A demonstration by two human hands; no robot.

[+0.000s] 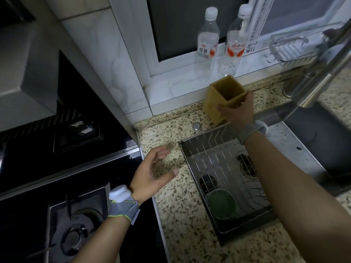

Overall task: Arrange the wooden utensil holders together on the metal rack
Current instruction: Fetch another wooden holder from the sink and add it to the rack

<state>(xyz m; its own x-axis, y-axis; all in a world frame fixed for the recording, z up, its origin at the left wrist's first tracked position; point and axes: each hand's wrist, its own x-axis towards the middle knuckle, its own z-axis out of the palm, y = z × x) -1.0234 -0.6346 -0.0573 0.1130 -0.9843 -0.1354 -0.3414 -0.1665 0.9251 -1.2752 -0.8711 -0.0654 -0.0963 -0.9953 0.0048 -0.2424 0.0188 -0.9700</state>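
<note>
Right hand [237, 111] wrapped around wooden utensil holder [224, 97]: thumb on near left face, fingers over right rim. Holder square, open-topped, empty inside, tilted with mouth leaning toward camera; at back edge of speckled granite countertop [171, 205], just beyond far edge of metal rack [218, 158]. Cannot tell whether base touches counter or is lifted.

Left hand [153, 173] over counter just left of rack's far-left corner, palm facing right, fingers spread wide and loosely curled, holding nothing.

Rack: wire grid in steel tray, sitting at right side of counter beside sink [322, 139]. Green round bowl [221, 205] under the wires at near end; dark round item beside it, too dim to identify. Right forearm crosses over rack's right half.

Two clear plastic bottles [207, 44] with white caps on window sill behind holder, red-and-white labels. Wire soap basket [288, 48] at sill's right end. Faucet [313, 78] arches over sink. Gas stove [76, 224] at counter's left edge, dark. Grey wristbands on both wrists.
</note>
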